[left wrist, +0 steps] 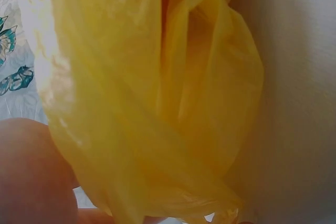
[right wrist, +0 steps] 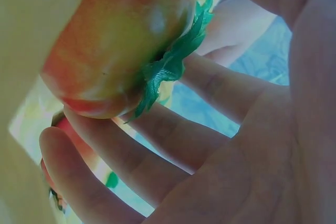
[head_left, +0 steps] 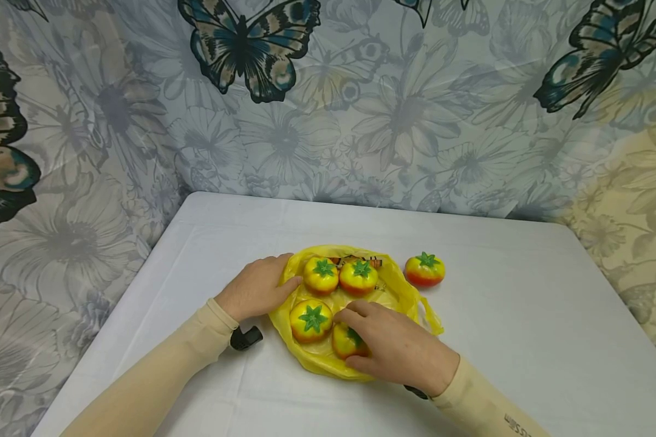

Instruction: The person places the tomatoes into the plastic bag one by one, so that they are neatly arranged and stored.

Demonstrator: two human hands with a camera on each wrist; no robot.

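A yellow plastic bag (head_left: 379, 297) lies spread open on the table, with several artificial tomatoes in it, yellow shading to red under green star-shaped leaves. My left hand (head_left: 258, 287) holds the bag's left rim, thumb over the edge, fingers mostly hidden. In the left wrist view the bag (left wrist: 121, 87) fills most of the picture. My right hand (head_left: 401, 349) reaches into the bag's near side and grips the front tomato (head_left: 345, 343), partly covered by the hand. The right wrist view shows this tomato (right wrist: 121, 45) between thumb and fingers, its leaf toward the palm.
Inside the bag, one tomato (head_left: 311, 321) sits left of the gripped one, with another pair (head_left: 358, 277) behind. Outside, to the right, a single tomato (head_left: 424, 270) stands on the white-covered table (head_left: 503, 273). A bag handle (head_left: 430, 318) trails on the right. Patterned cloth (head_left: 328, 139) hangs behind.
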